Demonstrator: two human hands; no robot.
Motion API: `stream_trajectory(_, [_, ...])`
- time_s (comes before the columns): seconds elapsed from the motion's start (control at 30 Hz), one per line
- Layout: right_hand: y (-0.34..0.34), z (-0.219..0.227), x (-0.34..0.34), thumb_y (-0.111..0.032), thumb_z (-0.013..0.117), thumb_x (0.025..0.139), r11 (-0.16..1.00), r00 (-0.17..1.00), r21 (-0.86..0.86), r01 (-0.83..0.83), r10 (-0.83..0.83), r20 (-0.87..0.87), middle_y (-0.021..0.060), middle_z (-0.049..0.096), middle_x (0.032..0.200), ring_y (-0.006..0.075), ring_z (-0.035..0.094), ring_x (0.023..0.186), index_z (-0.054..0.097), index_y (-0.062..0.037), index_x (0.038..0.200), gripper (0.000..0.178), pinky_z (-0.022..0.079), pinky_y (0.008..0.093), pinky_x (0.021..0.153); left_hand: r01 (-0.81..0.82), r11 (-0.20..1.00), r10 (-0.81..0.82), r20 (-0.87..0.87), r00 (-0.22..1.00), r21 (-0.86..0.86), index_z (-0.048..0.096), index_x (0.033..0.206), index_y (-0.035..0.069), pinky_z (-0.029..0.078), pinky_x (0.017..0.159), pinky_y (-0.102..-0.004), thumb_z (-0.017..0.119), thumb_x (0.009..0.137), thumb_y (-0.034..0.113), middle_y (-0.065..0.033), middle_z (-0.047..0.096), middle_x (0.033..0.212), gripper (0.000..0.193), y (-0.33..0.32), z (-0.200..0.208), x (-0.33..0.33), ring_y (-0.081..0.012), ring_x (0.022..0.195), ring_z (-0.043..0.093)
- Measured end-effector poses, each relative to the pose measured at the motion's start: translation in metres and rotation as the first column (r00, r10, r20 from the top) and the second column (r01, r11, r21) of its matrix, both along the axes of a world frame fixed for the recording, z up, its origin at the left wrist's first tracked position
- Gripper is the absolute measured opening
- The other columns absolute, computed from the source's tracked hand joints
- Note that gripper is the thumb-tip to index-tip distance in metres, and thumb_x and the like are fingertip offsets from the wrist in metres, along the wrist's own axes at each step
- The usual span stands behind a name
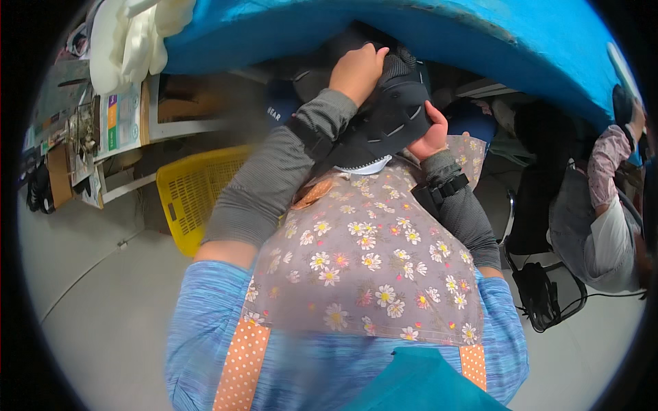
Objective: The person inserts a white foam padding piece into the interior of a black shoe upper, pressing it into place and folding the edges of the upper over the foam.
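Note:
A black fabric piece (391, 122) with short pale dashes and a ribbed, mesh-like part at its far end lies over my lap, below the edge of the blue-covered table. My left hand (358, 74) is closed on its far end, thumb and fingers pinched together. At the piece's right edge, my right hand (432, 131) grips it with the thumb on top; the other fingers are mostly hidden underneath. A white edge with a dark zigzag border (367, 166) shows at its near end, against my flowered apron (370, 253).
The blue-covered table (439, 31) spans the far side, with white lumpy forms (137, 41) at its left end. A yellow plastic basket (199, 185) stands left of my lap. Cluttered shelving (123, 123) is farther left. Another person (610, 226) sits at the right, near a dark chair (541, 294).

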State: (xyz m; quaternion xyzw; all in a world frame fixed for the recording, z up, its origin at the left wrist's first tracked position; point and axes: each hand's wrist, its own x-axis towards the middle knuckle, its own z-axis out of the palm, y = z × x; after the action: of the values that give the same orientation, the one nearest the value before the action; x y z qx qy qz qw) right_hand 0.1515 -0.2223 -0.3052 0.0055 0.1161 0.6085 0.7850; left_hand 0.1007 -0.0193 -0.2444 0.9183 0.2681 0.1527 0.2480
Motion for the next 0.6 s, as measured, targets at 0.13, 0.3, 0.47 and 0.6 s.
stream_trajectory(0.13, [-0.004, 0.007, 0.003, -0.027, 0.047, 0.097, 0.998, 0.992, 0.048, 0.046, -0.051, 0.113, 0.0200, 0.059, 0.135, 0.0373, 0.056, 0.125, 0.053, 0.0021, 0.134, 0.047, 0.038, 0.0517, 0.112, -0.005, 0.999, 0.003, 0.043, 0.999, 0.052, 0.062, 0.087, 0.000, 0.053, 0.057, -0.0493, 0.060, 0.097, 0.037, -0.0259, 0.063, 0.073, 0.038, -0.009, 0.040, -0.003, -0.0445, 0.069, 0.064])
stream_trajectory(0.3, [-0.004, 0.005, 0.006, -0.027, 0.050, 0.095, 1.000, 0.995, 0.031, -0.006, 0.003, 0.101, 0.0216, 0.058, 0.135, 0.0369, 0.056, 0.125, 0.051, 0.0043, 0.135, 0.050, 0.038, 0.0507, 0.112, 0.176, 0.874, -0.198, 0.002, 0.980, 0.452, 0.059, 0.092, 0.000, 0.053, 0.050, -0.0444, 0.058, 0.098, 0.023, -0.0178, 0.061, 0.065, 0.024, -0.003, 0.016, -0.011, -0.0373, 0.059, 0.064])
stream_trajectory(0.47, [-0.004, -0.001, 0.008, -0.025, 0.053, 0.094, 0.996, 0.993, -0.083, 0.014, -0.004, 0.121, 0.0196, 0.062, 0.130, 0.0353, 0.059, 0.120, 0.056, 0.0038, 0.130, 0.046, 0.041, 0.0492, 0.109, 0.254, 0.819, -0.272, -0.041, 0.961, 0.515, 0.059, 0.112, 0.000, 0.054, 0.052, -0.0426, 0.066, 0.091, 0.010, -0.0171, 0.060, 0.073, 0.024, -0.001, 0.003, -0.011, -0.0347, 0.064, 0.065])
stream_trajectory(0.6, [-0.001, -0.002, 0.009, -0.024, 0.053, 0.094, 0.993, 0.990, -0.118, -0.018, 0.034, 0.136, 0.0179, 0.065, 0.126, 0.0339, 0.062, 0.116, 0.060, 0.0031, 0.125, 0.042, 0.043, 0.0486, 0.108, 0.212, 0.869, -0.220, -0.036, 0.975, 0.447, 0.056, 0.126, 0.001, 0.055, 0.056, -0.0406, 0.071, 0.083, 0.000, -0.0168, 0.060, 0.082, 0.045, 0.001, -0.013, -0.006, -0.0326, 0.070, 0.066])
